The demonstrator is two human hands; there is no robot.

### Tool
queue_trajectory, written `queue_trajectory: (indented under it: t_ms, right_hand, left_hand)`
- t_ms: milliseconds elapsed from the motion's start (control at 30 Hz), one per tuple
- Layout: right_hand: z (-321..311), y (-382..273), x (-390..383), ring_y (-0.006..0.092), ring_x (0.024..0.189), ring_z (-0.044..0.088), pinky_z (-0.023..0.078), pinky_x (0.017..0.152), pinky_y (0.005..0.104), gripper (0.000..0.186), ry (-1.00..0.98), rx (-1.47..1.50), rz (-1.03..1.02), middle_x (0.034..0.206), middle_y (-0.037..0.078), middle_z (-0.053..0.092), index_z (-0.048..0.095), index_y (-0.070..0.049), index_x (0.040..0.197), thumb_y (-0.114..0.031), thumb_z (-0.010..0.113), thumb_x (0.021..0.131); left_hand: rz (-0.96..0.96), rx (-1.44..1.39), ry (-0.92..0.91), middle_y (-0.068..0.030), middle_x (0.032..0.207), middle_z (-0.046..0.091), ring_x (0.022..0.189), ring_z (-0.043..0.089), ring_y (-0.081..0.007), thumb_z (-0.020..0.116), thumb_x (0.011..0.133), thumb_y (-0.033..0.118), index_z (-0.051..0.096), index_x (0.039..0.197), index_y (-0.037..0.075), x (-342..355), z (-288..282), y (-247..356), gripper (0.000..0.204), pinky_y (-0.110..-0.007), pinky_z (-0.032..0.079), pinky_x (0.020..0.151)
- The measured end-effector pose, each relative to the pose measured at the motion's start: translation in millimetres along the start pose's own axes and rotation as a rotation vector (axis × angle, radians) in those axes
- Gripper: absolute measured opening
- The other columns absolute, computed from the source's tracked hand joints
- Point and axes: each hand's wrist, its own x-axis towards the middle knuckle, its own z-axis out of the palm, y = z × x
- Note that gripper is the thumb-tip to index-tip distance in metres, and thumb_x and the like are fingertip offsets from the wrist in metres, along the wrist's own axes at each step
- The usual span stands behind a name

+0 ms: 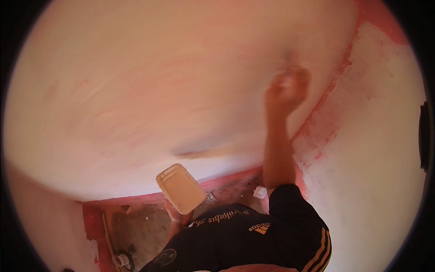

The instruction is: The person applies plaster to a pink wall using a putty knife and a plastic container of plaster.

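My left hand (179, 217), low in the middle, is closed on a rectangular plastic tub (183, 189). The tub is tilted, and its inside looks cream-coloured, with smears along the rim. My right arm reaches up to the large wall (136, 104), which is cream with reddish patches showing through. At its end my right hand (288, 88) is smeared by motion, its fingers curled. Something pale shows in the fingers and a dark blur lies just above them; what the hand holds I cannot make out.
A side wall (376, 136) meets the large wall along a ragged red corner at right. On the grey floor (140, 226) below lie a small white box (260, 192) and, at lower left, a pale roundish item (121, 260) by a thin pole (108, 233).
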Motion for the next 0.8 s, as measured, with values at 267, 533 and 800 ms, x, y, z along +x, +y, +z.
queue_trajectory:
  t_ms: [267,533,800]
  right_hand:
    - [30,-356,-150,0.0265,0.076,0.062,0.053,0.064,0.0362,0.037,-0.273,0.727,-0.119,0.09,0.01,0.065,0.069,-0.006,0.115,0.003,0.068,0.078]
    - [20,-403,-127,0.03,0.078,0.054,0.048,0.07,0.0399,0.009,0.229,0.195,0.522,0.093,0.016,0.058,0.063,0.001,0.098,-0.002,0.057,0.093]
    - [88,-770,-297,0.0297,0.092,0.061,0.05,0.078,0.0422,0.055,-0.193,0.523,-0.132,0.114,0.017,0.065,0.063,-0.007,0.136,0.002,0.064,0.082]
  left_hand:
    - [0.082,0.056,-0.023,-0.0088,0.116,0.062,0.103,0.063,-0.0276,0.045,0.104,0.044,0.052,0.132,0.01,-49,-92,132,0.045,-0.049,0.055,0.081]
    - [0.189,0.187,-0.084,-0.0079,0.119,0.062,0.107,0.064,-0.0253,0.046,0.104,0.038,0.053,0.132,0.008,-99,-244,348,0.041,-0.044,0.056,0.087]
    - [0.163,0.044,0.014,-0.0076,0.118,0.063,0.106,0.065,-0.0247,0.045,0.104,0.035,0.056,0.13,0.006,-138,-377,512,0.04,-0.042,0.056,0.088]
